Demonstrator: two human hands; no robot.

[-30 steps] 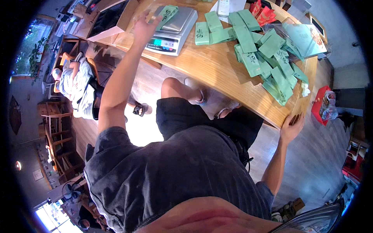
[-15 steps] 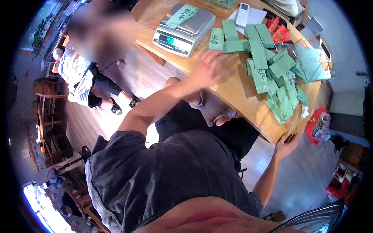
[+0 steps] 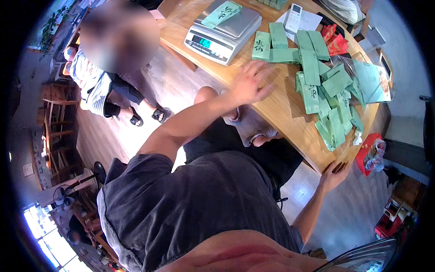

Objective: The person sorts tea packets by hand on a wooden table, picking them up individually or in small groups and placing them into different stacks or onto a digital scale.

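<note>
My left hand (image 3: 252,83) hovers over the near edge of the wooden table (image 3: 284,114), its fingers spread with nothing between them and slightly blurred. Just beyond its fingertips lie a few flat green packets, one (image 3: 261,44) marked with dark brushwork. A digital scale (image 3: 208,47) with a lit display stands to the left of them. On its metal pan rests a single green packet (image 3: 221,15). My right hand (image 3: 334,175) lies against the table's near right corner, fingers apart. Close to it is a heap of green packets (image 3: 336,84), overlapping in several directions.
Red packets (image 3: 334,41), a white remote control (image 3: 294,17) and a pale green printed bag (image 3: 372,81) lie farther back. A red container (image 3: 368,156) with clear plastic stands beyond the table's right side. At the left, a person in a striped top (image 3: 93,86) sits.
The whole view has shifted a little, so the scale and packets appear farther right. My left hand's fingers have spread and shifted slightly. My right hand stays at the corner.
</note>
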